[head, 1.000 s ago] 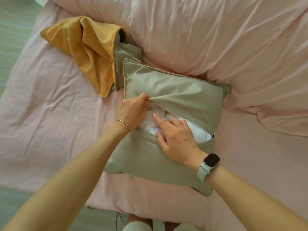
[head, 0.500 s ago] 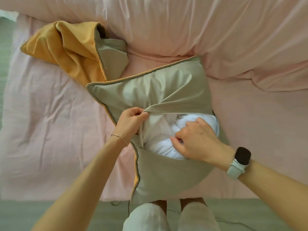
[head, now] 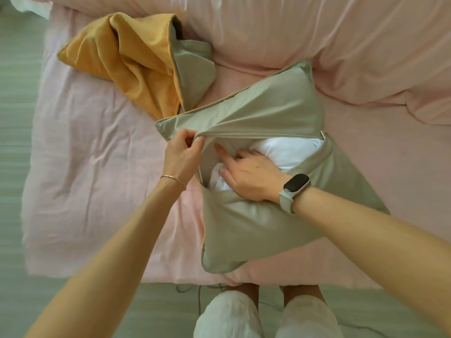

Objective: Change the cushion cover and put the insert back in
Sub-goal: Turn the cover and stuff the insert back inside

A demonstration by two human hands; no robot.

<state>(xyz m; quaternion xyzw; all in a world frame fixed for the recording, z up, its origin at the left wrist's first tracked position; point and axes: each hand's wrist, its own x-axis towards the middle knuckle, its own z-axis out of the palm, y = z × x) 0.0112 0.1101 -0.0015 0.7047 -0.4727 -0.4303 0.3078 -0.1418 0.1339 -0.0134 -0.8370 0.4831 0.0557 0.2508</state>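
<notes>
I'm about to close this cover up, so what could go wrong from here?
1. The white insert bulges out of the opening; zipping now could catch its fabric.
2. The left hand pinches only one edge of the grey-green cover; if it slips, the opening may fall shut on the right hand.
3. The insert looks bunched near the opening, so the corners may stay unfilled.

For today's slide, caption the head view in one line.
Left hand pinches the green cover open while right hand tucks in the white insert.
</notes>
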